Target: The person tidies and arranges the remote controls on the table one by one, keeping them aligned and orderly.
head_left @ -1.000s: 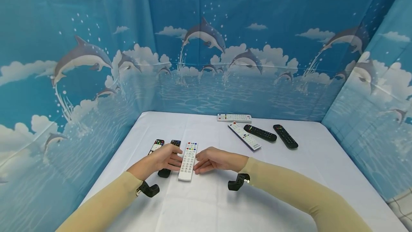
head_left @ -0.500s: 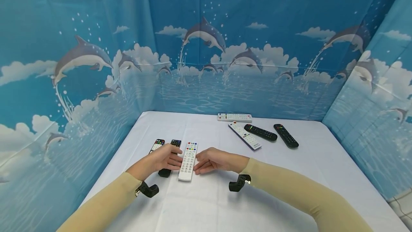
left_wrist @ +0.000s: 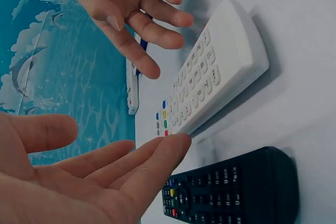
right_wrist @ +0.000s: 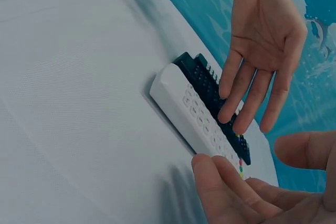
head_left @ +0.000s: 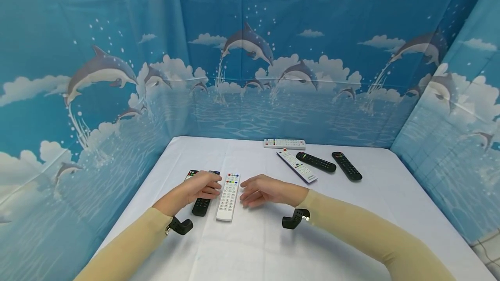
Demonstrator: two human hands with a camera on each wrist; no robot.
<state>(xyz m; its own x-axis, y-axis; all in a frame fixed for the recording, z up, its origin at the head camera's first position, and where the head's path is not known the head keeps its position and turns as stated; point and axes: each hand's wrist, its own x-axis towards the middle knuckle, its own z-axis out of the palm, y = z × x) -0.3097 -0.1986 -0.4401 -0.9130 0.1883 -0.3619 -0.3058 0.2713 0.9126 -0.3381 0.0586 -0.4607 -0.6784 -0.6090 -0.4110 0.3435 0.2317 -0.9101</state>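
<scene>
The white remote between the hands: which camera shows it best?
The head view: the white remote lies there whole, coloured buttons at its far end, between left hand and right hand. The left wrist view shows it close but foreshortened; in the right wrist view fingers hide part of it.

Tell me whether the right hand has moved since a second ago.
Yes. The right hand has pulled slightly away from the white remote, to the right and up; it touched the remote's edge before, now a gap shows.

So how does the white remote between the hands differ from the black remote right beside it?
The white remote has a white body with pale keys and a block of coloured buttons at its far end; the black remote is dark with dark keys. The white remote lies uncovered between the left hand and right hand; the left hand hides the black remote's far half. Both lie flat, side by side, face up.
</scene>
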